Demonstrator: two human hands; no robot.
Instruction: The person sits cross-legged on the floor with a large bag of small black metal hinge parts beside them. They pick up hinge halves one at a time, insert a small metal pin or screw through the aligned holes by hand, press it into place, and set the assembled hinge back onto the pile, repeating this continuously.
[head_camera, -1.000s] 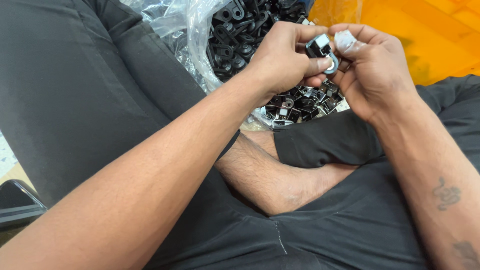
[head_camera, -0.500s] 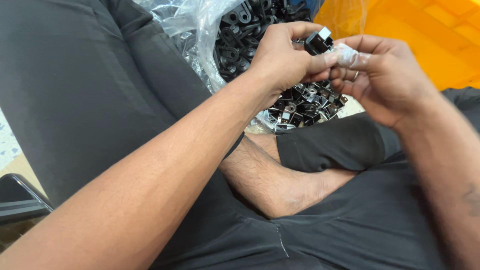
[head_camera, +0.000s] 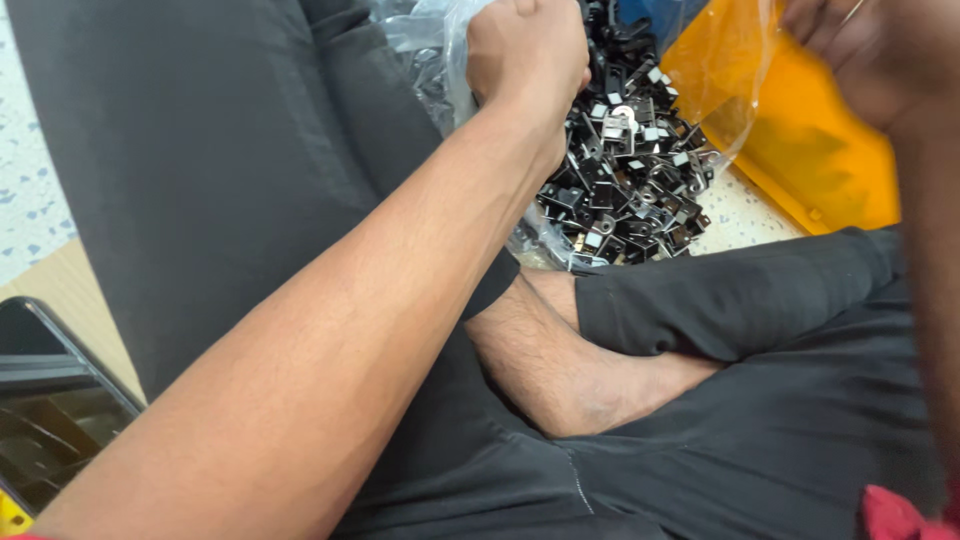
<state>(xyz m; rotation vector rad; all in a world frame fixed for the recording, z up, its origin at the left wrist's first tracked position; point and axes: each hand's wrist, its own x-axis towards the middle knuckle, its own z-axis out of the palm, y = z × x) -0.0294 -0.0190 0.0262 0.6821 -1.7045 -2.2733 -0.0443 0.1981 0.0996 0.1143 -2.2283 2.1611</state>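
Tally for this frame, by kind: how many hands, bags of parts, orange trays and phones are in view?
Hands: 2, the left hand over the heap of small black metal parts, the right hand at the top right edge.
Clear plastic bag holding the parts: 1
Orange tray: 1
Dark phone: 1
Total: 5

right hand (head_camera: 880, 55) cropped, blurred, grip unseen

Small black metal clips (head_camera: 630, 190) with white tags lie heaped in an open clear plastic bag (head_camera: 440, 50) on the floor.
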